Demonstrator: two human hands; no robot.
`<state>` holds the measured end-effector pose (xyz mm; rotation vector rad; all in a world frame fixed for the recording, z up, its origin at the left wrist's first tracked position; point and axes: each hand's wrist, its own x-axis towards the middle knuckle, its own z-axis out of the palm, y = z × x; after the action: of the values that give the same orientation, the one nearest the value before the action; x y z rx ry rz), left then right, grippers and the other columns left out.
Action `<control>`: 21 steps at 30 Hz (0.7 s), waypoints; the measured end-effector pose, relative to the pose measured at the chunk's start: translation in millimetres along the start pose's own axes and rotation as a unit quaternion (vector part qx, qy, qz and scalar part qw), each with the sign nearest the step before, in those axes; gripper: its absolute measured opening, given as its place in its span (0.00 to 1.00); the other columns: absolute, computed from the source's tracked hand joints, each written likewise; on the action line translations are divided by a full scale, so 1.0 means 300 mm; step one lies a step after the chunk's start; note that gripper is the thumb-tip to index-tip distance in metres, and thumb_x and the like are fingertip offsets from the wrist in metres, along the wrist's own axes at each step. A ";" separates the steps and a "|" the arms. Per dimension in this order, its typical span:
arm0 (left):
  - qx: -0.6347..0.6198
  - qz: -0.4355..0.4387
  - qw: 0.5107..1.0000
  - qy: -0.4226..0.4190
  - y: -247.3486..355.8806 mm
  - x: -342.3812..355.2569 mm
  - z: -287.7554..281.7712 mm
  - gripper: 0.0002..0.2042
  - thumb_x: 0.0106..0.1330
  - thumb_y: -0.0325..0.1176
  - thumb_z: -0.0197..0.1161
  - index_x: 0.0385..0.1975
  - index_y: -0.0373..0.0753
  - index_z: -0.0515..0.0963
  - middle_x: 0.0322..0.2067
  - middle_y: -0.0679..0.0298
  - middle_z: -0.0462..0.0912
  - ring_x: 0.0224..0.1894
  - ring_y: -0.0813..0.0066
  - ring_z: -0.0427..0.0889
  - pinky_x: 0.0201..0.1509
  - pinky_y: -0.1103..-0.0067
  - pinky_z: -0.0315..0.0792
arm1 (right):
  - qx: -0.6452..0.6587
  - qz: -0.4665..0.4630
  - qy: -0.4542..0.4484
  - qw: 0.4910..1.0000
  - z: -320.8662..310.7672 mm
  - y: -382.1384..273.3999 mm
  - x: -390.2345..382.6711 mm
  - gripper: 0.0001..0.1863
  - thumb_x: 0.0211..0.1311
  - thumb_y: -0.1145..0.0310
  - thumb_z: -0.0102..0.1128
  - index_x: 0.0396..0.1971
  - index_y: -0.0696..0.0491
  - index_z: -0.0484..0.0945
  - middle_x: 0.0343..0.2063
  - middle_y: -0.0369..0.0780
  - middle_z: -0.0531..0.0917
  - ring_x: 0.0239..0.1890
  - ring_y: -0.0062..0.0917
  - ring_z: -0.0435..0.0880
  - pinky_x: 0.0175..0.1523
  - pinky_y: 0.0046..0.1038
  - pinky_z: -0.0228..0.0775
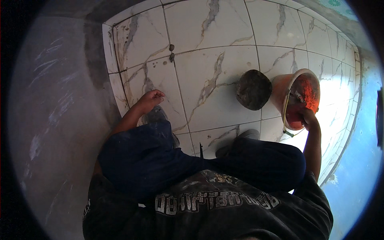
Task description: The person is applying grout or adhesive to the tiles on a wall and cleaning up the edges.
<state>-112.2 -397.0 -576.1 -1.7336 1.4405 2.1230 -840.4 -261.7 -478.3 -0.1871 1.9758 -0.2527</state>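
Knees: I'm looking down on a crouch over the white marble-veined tiled floor (224,76); the dark trousers (160,156) fill the near middle and hide both feet, so I can't judge my footing, and a slip on this glossy floor looks possible.

Left hand: my left hand (150,100) hangs just past the left knee with the fingers curled loosely together, holding nothing that I can see. It sits near the grey unfinished wall (60,120) on the left.

Right hand: my right hand (309,118) reaches out on the right and rests on the near rim of the tilted orange plastic bucket (298,98). The fingertips go over the lip, so I cannot tell whether they clamp it or merely touch it.

Bucket risk: it leans with its mouth towards me, a wire handle dangling below. With only a rim contact, I judge it could roll or tip further and spill whatever residue it carries onto the tiles.

Pan: a dark round mortar-caked pan (253,90) lies just left of the bucket, nearly touching. A shifting bucket could knock it and smear the floor.

Far tiles: two small dark lumps (171,52) sit on a grout line far left of centre, already marking the surface.

Glare: strong light washes out the right-hand tiles, hiding any wet patches there.
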 end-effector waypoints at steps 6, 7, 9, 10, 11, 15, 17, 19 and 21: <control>0.010 0.028 1.000 0.000 0.057 0.045 0.017 0.12 0.66 0.32 0.60 0.47 0.37 0.76 0.39 0.67 0.78 0.42 0.77 0.76 0.48 0.79 0.70 | -0.096 -0.123 0.123 0.980 -0.049 0.045 -0.170 0.11 0.63 0.61 0.57 0.40 0.51 0.80 0.18 0.30 0.76 0.13 0.13 0.66 0.16 0.19 0.52; 0.015 0.018 1.000 -0.003 0.063 0.046 0.013 0.12 0.66 0.33 0.60 0.47 0.37 0.76 0.40 0.66 0.79 0.43 0.77 0.76 0.48 0.78 0.70 | -0.112 -0.141 0.145 0.973 -0.042 0.024 -0.193 0.11 0.64 0.62 0.57 0.40 0.52 0.80 0.19 0.31 0.76 0.14 0.13 0.67 0.18 0.20 0.56; 0.026 0.021 0.999 0.007 0.099 0.023 0.011 0.12 0.67 0.33 0.59 0.47 0.37 0.76 0.40 0.66 0.79 0.43 0.78 0.77 0.46 0.80 0.70 | -0.060 -0.185 0.149 0.970 0.008 -0.040 -0.238 0.12 0.66 0.62 0.55 0.39 0.55 0.80 0.22 0.33 0.77 0.20 0.17 0.71 0.25 0.22 0.64; 0.011 0.007 1.000 0.015 0.061 0.019 -0.002 0.12 0.67 0.33 0.58 0.47 0.38 0.76 0.39 0.67 0.80 0.42 0.79 0.77 0.43 0.81 0.70 | -0.166 -0.147 0.122 0.967 0.030 -0.059 -0.236 0.12 0.66 0.64 0.55 0.40 0.56 0.79 0.25 0.35 0.78 0.25 0.19 0.74 0.31 0.25 0.68; -0.004 -0.001 1.000 0.015 0.056 0.045 -0.003 0.11 0.67 0.32 0.58 0.47 0.38 0.76 0.38 0.67 0.80 0.41 0.80 0.77 0.41 0.82 0.69 | -0.044 -0.165 0.086 0.982 -0.111 0.074 -0.120 0.11 0.64 0.67 0.54 0.40 0.56 0.79 0.26 0.36 0.79 0.26 0.21 0.75 0.32 0.26 0.69; 0.020 0.000 1.000 0.015 0.111 0.043 0.021 0.11 0.67 0.33 0.57 0.46 0.39 0.76 0.37 0.68 0.80 0.38 0.80 0.76 0.38 0.83 0.67 | -0.106 -0.297 0.108 0.943 -0.093 0.016 -0.224 0.12 0.57 0.74 0.56 0.41 0.59 0.78 0.28 0.40 0.81 0.30 0.24 0.79 0.36 0.29 0.72; 0.034 0.000 0.999 0.020 0.148 0.034 0.020 0.12 0.67 0.33 0.57 0.47 0.39 0.76 0.37 0.68 0.80 0.38 0.80 0.76 0.39 0.83 0.67 | -0.279 -0.283 0.132 0.908 -0.090 -0.053 -0.328 0.16 0.57 0.64 0.62 0.44 0.56 0.80 0.34 0.37 0.84 0.36 0.24 0.82 0.40 0.28 0.75; 0.046 -0.004 0.999 0.026 0.157 0.033 0.021 0.12 0.66 0.33 0.57 0.47 0.39 0.76 0.38 0.68 0.80 0.39 0.81 0.76 0.40 0.83 0.67 | -0.353 -0.244 0.143 0.892 -0.016 -0.153 -0.431 0.16 0.57 0.65 0.62 0.44 0.56 0.80 0.35 0.37 0.84 0.35 0.25 0.83 0.40 0.29 0.75; 0.042 -0.004 0.999 0.033 0.181 0.034 0.011 0.12 0.66 0.34 0.58 0.47 0.39 0.76 0.38 0.68 0.80 0.39 0.81 0.75 0.43 0.82 0.67 | -0.461 -0.193 0.160 0.851 0.018 -0.178 -0.425 0.15 0.58 0.64 0.59 0.43 0.55 0.80 0.38 0.38 0.85 0.34 0.28 0.84 0.39 0.28 0.76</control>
<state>-148.4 -430.6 -551.1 -1.7914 1.5128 1.9889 -783.2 -282.4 -354.1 -1.2377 2.2305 0.4730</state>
